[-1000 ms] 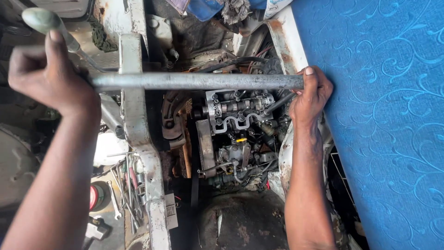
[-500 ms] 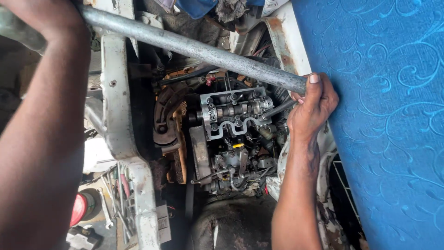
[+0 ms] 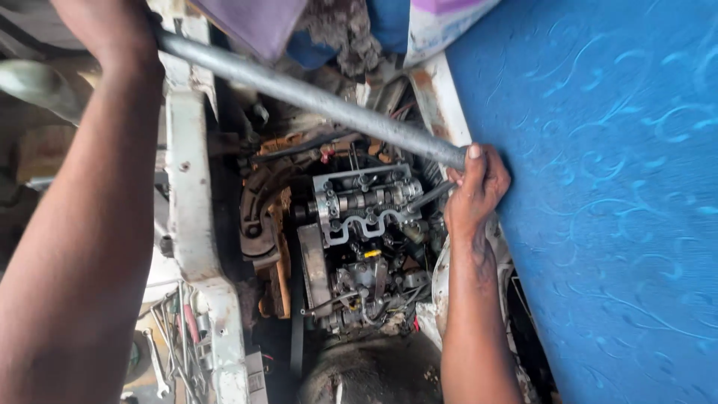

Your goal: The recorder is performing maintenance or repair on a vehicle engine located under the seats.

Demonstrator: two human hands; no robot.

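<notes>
A long grey metal pipe (image 3: 314, 97) runs aslant from the upper left down to the middle right, above an open engine bay. My left hand (image 3: 112, 34) grips its upper end at the top edge of the view, partly cut off. My right hand (image 3: 475, 187) is closed around its lower end beside the blue panel. Below the pipe sits a greasy engine (image 3: 359, 217) with its valve gear exposed.
A blue patterned panel (image 3: 613, 209) fills the right side. A worn white frame rail (image 3: 191, 217) runs down the left of the bay. Loose spanners and tools (image 3: 168, 337) lie at the lower left. Purple and blue cloth (image 3: 262, 22) hangs at the top.
The pipe has tilted from level to slanting: my left hand rose toward the top left while my right hand stayed low at the blue panel. The view has moved closer to the engine.
</notes>
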